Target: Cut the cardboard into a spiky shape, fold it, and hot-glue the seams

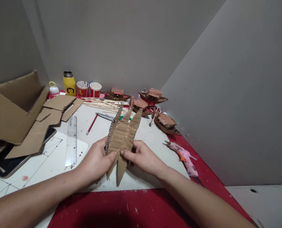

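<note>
A cut corrugated cardboard hull piece [122,139] is held at the centre of the frame, just above the bench [145,133]. Its long axis runs roughly up and down the frame, leaning slightly to the right at the top. Pointed flaps are seen at both ends: three at the upper end, two at the lower end.

The left hand [97,161] is closed on the piece's lower left edge, with the fingers behind the piece and the thumb on its front face. The right hand [143,158] is closed on the lower right edge, thumb tip pressed on the front near the middle. Both hands grip at the lower half; the upper half stands free and unsupported. Neither hand is markedly nearer to the piece; the grips are nearly level.

A clear ruler [71,141] lies on a white drawn sheet [53,155] at left of centre. A pink glue gun [185,158] lies just right of the right hand, on the red mat [131,209]. A red pencil [92,124], scissors [105,116] and a bundle of wooden sticks [103,104] lie behind the piece. Finished cardboard boat models [152,95] are noted at upper centre, near the wall. Cardboard offcuts [24,117] are stacked at left. A yellow flask [69,83] and two paper cups [88,89] stand at the back.
</note>
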`<state>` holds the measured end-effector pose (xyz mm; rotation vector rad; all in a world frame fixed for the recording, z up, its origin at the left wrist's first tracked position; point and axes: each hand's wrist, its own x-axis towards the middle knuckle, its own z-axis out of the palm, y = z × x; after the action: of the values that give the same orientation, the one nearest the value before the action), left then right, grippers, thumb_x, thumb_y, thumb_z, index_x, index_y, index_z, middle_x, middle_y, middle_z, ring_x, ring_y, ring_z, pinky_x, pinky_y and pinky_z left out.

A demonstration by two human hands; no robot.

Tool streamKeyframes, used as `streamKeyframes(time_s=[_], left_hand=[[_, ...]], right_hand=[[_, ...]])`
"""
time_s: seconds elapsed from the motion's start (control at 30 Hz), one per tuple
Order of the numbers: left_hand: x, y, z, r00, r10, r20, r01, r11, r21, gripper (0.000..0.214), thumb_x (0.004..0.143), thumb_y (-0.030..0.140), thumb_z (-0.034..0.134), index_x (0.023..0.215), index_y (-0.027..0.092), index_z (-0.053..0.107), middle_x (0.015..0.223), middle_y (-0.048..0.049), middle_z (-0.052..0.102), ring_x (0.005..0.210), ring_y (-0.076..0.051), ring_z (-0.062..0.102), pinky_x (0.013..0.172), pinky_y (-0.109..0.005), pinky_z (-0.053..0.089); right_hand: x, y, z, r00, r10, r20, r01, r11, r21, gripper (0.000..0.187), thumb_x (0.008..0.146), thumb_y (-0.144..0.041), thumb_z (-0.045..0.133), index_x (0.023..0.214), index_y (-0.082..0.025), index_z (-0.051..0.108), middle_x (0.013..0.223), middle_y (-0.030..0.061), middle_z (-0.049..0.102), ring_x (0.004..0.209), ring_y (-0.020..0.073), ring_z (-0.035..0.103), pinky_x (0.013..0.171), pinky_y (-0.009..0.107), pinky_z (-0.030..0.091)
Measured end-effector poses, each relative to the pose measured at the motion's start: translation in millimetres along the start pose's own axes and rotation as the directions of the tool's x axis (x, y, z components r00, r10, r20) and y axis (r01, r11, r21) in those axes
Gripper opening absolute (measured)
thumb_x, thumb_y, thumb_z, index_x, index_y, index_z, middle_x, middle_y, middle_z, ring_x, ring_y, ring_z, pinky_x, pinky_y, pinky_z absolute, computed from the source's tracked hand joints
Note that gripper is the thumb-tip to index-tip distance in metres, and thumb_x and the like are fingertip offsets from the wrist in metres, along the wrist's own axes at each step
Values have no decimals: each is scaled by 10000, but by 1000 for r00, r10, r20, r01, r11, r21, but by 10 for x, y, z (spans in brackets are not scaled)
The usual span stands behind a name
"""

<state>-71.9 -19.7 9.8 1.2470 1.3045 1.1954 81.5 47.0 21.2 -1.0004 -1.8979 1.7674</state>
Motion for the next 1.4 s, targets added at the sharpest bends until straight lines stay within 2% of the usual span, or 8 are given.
streamKeyframes(time_s=[0.3, 0.67, 0.87, 1.03, 1.13, 1.23, 1.3, 1.4], left_hand=[[-18, -77, 68, 994, 93, -65, -55, 898, 437, 186, 817, 133, 484, 981, 186, 556, 832, -44, 676, 800, -239, 644, 736, -336, 472], [-25, -19, 30, 995, 83, -57, -58, 934, 352, 185, 810, 162, 510, 977, 204, 575, 839, -34, 672, 864, -248, 648, 760, -328, 470], [-64, -65, 69, 996, 78, -50, -49, 900, 434, 175, 814, 149, 483, 958, 211, 560, 794, -22, 668, 756, -224, 632, 702, -321, 463], [-21, -42, 38, 999, 24, -38, -20, 993, 120, 253, 795, 162, 545, 1036, 182, 618, 926, -55, 716, 943, -242, 660, 844, -345, 502], [36, 3, -16, 998, -55, 24, 57, 991, -118, 301, 748, 159, 593, 1045, 152, 642, 933, -57, 736, 899, -231, 680, 832, -345, 526], [82, 43, -100, 973, -175, 148, 202, 960, -193, 269, 677, 153, 638, 945, 156, 663, 834, -31, 736, 808, -215, 683, 762, -319, 535], [99, 61, -166, 932, -269, 243, 313, 935, -168, 205, 659, 178, 655, 863, 161, 656, 759, -13, 713, 701, -187, 663, 677, -287, 523], [113, 75, -254, 881, -365, 300, 405, 911, -82, 175, 654, 218, 661, 818, 160, 638, 687, 11, 668, 572, -141, 596, 564, -243, 470]], right_hand=[[43, 170, 166, 978, -34, -204, 31, 999, -18, 145, 698, -255, 560, 586, -184, 500, 519, -43, 482, 480, 90, 407, 451, 210, 342], [-18, 51, 124, 992, -89, -86, 95, 993, 70, 111, 719, -269, 571, 652, -180, 563, 587, -41, 530, 539, 103, 451, 574, 236, 424], [3, 192, 186, 982, -95, -164, 101, 994, 32, 68, 704, -219, 566, 661, -168, 557, 646, -16, 568, 597, 117, 491, 585, 235, 430], [-14, 118, 60, 996, -61, -72, 62, 998, 18, 88, 725, -257, 602, 738, -172, 585, 661, -21, 600, 643, 142, 560, 634, 260, 477], [-39, 72, -85, 984, -68, -162, 69, 998, -1, 219, 763, -320, 641, 915, -169, 594, 649, -36, 570, 582, 128, 550, 562, 248, 479], [-59, 103, -240, 939, -196, -282, 191, 981, -45, 424, 831, -327, 605, 1220, -197, 499, 821, 16, 627, 680, 149, 617, 588, 265, 517], [-84, 141, -342, 858, -403, -317, 349, 912, -213, 549, 858, -274, 586, 1369, -248, 386, 1041, 78, 629, 825, 175, 641, 669, 304, 546], [-160, 155, -490, 674, -718, -170, 487, 606, -629, 650, 866, -179, 580, 1445, -318, 319, 1364, 136, 474, 1127, 246, 567, 853, 409, 532]])
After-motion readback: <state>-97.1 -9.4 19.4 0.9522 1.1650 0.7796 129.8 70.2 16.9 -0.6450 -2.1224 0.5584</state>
